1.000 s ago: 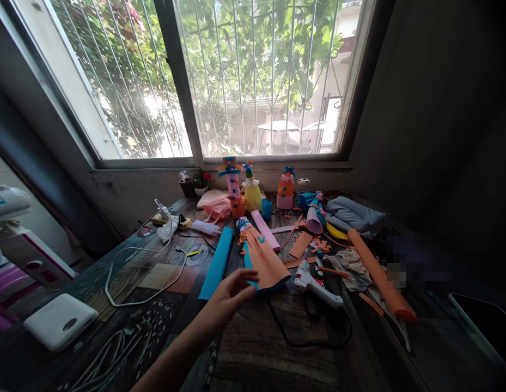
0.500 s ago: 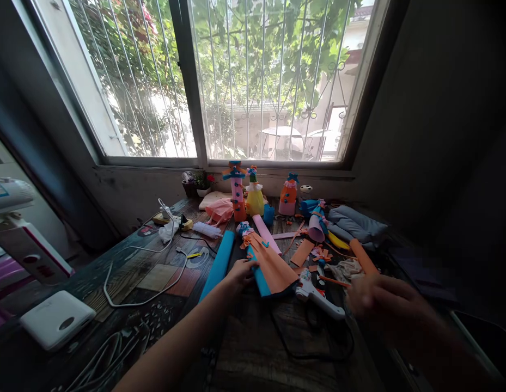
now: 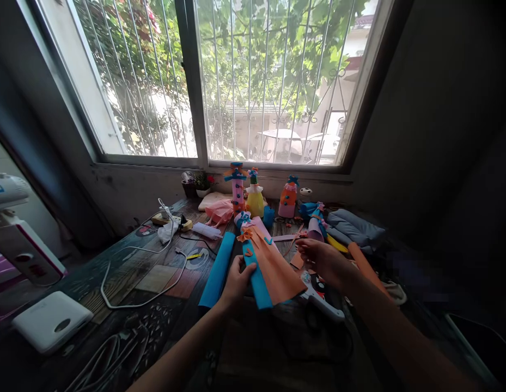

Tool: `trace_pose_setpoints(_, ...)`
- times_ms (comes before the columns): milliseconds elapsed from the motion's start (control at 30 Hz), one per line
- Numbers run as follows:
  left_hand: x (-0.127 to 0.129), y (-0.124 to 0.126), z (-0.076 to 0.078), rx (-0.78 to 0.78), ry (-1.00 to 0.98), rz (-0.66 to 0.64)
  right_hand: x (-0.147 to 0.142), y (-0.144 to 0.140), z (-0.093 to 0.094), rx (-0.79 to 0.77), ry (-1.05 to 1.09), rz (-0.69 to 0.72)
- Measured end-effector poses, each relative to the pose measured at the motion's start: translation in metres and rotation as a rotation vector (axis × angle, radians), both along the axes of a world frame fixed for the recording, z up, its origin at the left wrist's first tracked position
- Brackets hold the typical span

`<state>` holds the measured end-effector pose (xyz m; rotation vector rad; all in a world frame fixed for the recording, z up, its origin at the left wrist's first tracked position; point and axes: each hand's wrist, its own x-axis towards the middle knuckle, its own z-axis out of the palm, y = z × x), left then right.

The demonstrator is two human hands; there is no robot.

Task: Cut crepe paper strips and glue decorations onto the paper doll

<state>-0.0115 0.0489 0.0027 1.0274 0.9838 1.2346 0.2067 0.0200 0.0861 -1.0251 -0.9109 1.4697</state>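
Note:
A bottle-like figure (image 3: 269,272) wrapped in blue and orange crepe paper tilts above the table, its narrow top trimmed with blue and orange bits. My left hand (image 3: 238,280) grips its lower left side. To the right, my right hand (image 3: 318,258) is closed with fingertips pinched together over the paper scraps; anything between them is too small to make out. Below that hand lies a white glue gun (image 3: 328,307), partly hidden by the figure and the hand. A blue crepe paper roll (image 3: 218,269) rests left of my left hand.
Decorated paper-covered bottles (image 3: 255,198) stand below the window. An orange paper roll (image 3: 369,269) and a grey cloth bundle (image 3: 354,226) lie at the right. A white cable (image 3: 130,305) and a white box (image 3: 52,321) are on the left of the wooden table (image 3: 163,277).
My right hand has moved left and away from me, from near the orange roll to beside the figure. My left hand has raised the figure slightly toward me.

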Motion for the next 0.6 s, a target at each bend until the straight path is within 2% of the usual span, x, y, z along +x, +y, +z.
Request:
trace_pose_setpoints(167, -0.006, -0.028, 0.018, 0.172, 0.004, -0.23, -0.009, 0.032, 0.005, 0.029, -0.142, 0.039)
trace_pose_setpoints(267, -0.007, -0.034, 0.023, 0.206, 0.016, -0.418, -0.017, 0.036, 0.003, 0.062, -0.174, 0.1)
trace_pose_setpoints(333, -0.008, -0.034, 0.023, 0.214, 0.041, -0.454, -0.02, 0.034, 0.001, 0.095, -0.171, 0.093)
trace_pose_setpoints(467, -0.006, -0.031, 0.008, 0.301, 0.078, -0.362, -0.011, 0.035, 0.002, 0.149, -0.168, -0.047)
trace_pose_setpoints(600, -0.003, -0.039, -0.025, 0.434, 0.228, -0.336, 0.021, 0.06, 0.015, 0.234, -0.176, -0.299)
